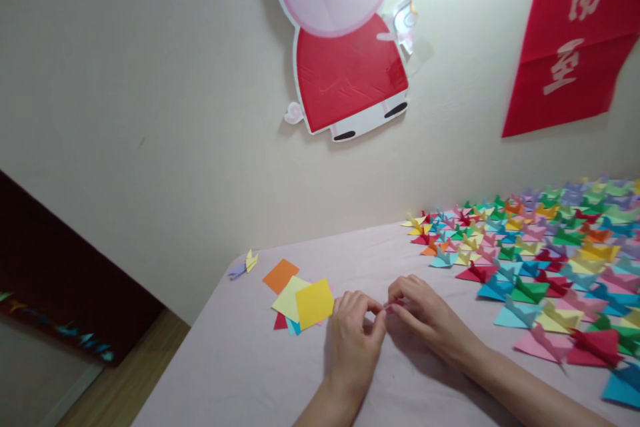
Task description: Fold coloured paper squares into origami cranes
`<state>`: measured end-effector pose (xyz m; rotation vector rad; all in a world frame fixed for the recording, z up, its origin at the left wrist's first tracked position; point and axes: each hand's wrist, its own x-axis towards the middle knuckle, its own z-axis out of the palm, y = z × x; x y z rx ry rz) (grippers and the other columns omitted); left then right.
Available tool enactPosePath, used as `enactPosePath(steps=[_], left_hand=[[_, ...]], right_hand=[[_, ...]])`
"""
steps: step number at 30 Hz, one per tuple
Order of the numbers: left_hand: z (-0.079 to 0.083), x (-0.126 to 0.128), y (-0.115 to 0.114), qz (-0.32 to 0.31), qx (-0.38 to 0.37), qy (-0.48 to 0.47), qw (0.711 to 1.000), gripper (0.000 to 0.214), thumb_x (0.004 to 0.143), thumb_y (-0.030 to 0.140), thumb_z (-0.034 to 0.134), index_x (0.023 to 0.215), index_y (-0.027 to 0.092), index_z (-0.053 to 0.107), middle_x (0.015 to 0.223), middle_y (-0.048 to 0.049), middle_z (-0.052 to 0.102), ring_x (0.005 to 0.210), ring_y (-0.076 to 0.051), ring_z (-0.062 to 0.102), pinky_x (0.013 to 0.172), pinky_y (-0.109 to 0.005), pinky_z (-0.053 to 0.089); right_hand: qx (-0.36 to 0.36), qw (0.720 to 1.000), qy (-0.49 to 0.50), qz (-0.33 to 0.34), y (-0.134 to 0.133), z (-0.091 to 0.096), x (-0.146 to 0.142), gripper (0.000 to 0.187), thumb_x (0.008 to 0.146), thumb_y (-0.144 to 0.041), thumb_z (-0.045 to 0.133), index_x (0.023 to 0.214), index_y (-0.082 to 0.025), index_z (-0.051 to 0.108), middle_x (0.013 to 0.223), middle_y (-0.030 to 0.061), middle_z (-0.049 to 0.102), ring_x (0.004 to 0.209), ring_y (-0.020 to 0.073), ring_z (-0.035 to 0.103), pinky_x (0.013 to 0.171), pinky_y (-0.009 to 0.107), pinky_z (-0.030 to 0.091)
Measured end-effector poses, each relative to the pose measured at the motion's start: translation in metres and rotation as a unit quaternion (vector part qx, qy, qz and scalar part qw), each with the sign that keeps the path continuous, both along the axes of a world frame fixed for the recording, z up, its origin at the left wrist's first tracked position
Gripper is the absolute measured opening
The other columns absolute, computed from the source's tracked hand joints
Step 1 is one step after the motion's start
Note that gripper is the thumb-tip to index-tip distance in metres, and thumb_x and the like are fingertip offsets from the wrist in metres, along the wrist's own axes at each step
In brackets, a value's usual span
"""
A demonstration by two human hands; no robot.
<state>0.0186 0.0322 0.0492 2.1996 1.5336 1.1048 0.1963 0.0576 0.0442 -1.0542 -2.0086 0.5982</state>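
Note:
In the head view, a small piece of folded pink-red paper (pixel 393 305) is pinched between my two hands above the cloth-covered table (pixel 220 360). My left hand (pixel 356 330) grips its left end between thumb and forefinger. On the other side, my right hand (pixel 423 310) closes its fingertips round the paper, hiding most of it. Just left of my left hand lies a loose stack of square paper sheets, with a yellow sheet (pixel 315 303) on top, a pale yellow sheet (pixel 287 300) under it and an orange sheet (pixel 281 275) behind.
Many folded paper cranes (pixel 530 290) in mixed colours stand in rows across the table's right side. Two small folded pieces, one yellow (pixel 251 260) and one purple (pixel 238 271), lie at the far left corner. Behind the table rises a wall (pixel 200 113) with a pig cutout (pixel 350 77).

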Motion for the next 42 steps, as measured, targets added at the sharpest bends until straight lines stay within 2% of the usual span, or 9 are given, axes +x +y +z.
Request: enactPosePath(steps=[5, 14, 20, 24, 27, 30, 34, 42], left_hand=[[-0.002, 0.001, 0.001, 0.021, -0.008, 0.026, 0.999, 0.014, 0.083, 0.01, 0.064, 0.082, 0.023, 0.059, 0.083, 0.0013, 0.063, 0.083, -0.021, 0.055, 0.076, -0.032, 0.038], [-0.004, 0.003, 0.001, 0.056, -0.033, 0.037, 0.997, 0.016, 0.077, 0.009, 0.061, 0.072, 0.023, 0.053, 0.074, 0.0013, 0.059, 0.078, -0.021, 0.054, 0.072, -0.033, 0.036], [-0.006, -0.006, 0.008, 0.083, -0.067, -0.002, 0.994, 0.016, 0.076, 0.006, 0.055, 0.072, 0.022, 0.053, 0.075, 0.0012, 0.06, 0.075, -0.02, 0.054, 0.072, -0.033, 0.036], [-0.004, -0.002, 0.003, 0.041, -0.046, -0.002, 0.998, 0.013, 0.079, 0.01, 0.06, 0.082, 0.023, 0.058, 0.083, 0.0013, 0.063, 0.081, -0.02, 0.055, 0.076, -0.033, 0.037], [-0.005, 0.002, 0.0, 0.007, -0.032, 0.025, 0.999, 0.01, 0.084, 0.015, 0.062, 0.079, 0.022, 0.057, 0.08, 0.0017, 0.061, 0.079, -0.02, 0.054, 0.075, -0.033, 0.036], [-0.006, 0.003, 0.0, -0.015, -0.026, 0.036, 0.999, 0.015, 0.088, 0.013, 0.06, 0.077, 0.022, 0.056, 0.078, 0.0017, 0.061, 0.079, -0.02, 0.053, 0.075, -0.033, 0.035], [-0.005, 0.003, 0.0, -0.026, -0.017, 0.053, 0.998, 0.016, 0.086, 0.008, 0.061, 0.078, 0.021, 0.055, 0.08, 0.0017, 0.061, 0.081, -0.02, 0.052, 0.076, -0.034, 0.034], [0.0, 0.006, -0.006, -0.041, 0.009, 0.065, 0.997, 0.017, 0.085, 0.008, 0.059, 0.078, 0.022, 0.053, 0.08, 0.0011, 0.06, 0.082, -0.021, 0.053, 0.075, -0.034, 0.034]], right_hand=[[0.024, 0.999, -0.025, -0.001, -0.001, 0.001, -0.002, 0.015, 0.091, -0.021, 0.049, 0.076, -0.022, 0.052, 0.077, 0.0028, 0.06, 0.079, 0.0217, 0.053, 0.075, 0.036, 0.042], [0.066, 0.997, -0.04, 0.007, -0.003, 0.003, -0.004, 0.014, 0.087, -0.014, 0.049, 0.075, -0.022, 0.05, 0.074, 0.0015, 0.059, 0.075, 0.0209, 0.051, 0.07, 0.034, 0.039], [0.069, 0.996, 0.013, -0.056, 0.003, -0.002, 0.004, 0.015, 0.084, -0.012, 0.047, 0.073, -0.022, 0.046, 0.074, 0.0008, 0.055, 0.072, 0.0193, 0.051, 0.069, 0.033, 0.04], [0.073, 0.997, -0.011, -0.029, 0.001, -0.002, 0.001, 0.014, 0.085, -0.012, 0.048, 0.074, -0.022, 0.047, 0.074, 0.0009, 0.056, 0.074, 0.02, 0.051, 0.069, 0.033, 0.039], [0.078, 0.996, -0.032, -0.015, -0.002, 0.0, -0.002, 0.015, 0.085, -0.013, 0.048, 0.073, -0.022, 0.046, 0.073, 0.0009, 0.056, 0.074, 0.0198, 0.05, 0.069, 0.033, 0.038], [0.08, 0.996, -0.047, -0.008, -0.004, 0.004, -0.004, 0.013, 0.086, -0.012, 0.049, 0.076, -0.021, 0.048, 0.076, 0.0016, 0.057, 0.076, 0.0201, 0.05, 0.071, 0.033, 0.038], [0.08, 0.994, -0.068, 0.011, -0.006, 0.007, -0.005, 0.012, 0.086, -0.012, 0.05, 0.077, -0.021, 0.051, 0.08, 0.0026, 0.059, 0.08, 0.0208, 0.05, 0.074, 0.034, 0.038], [0.085, 0.993, -0.073, -0.028, -0.004, 0.003, -0.004, 0.016, 0.076, -0.008, 0.052, 0.073, -0.022, 0.047, 0.077, 0.001, 0.058, 0.078, 0.0203, 0.05, 0.072, 0.033, 0.037]])
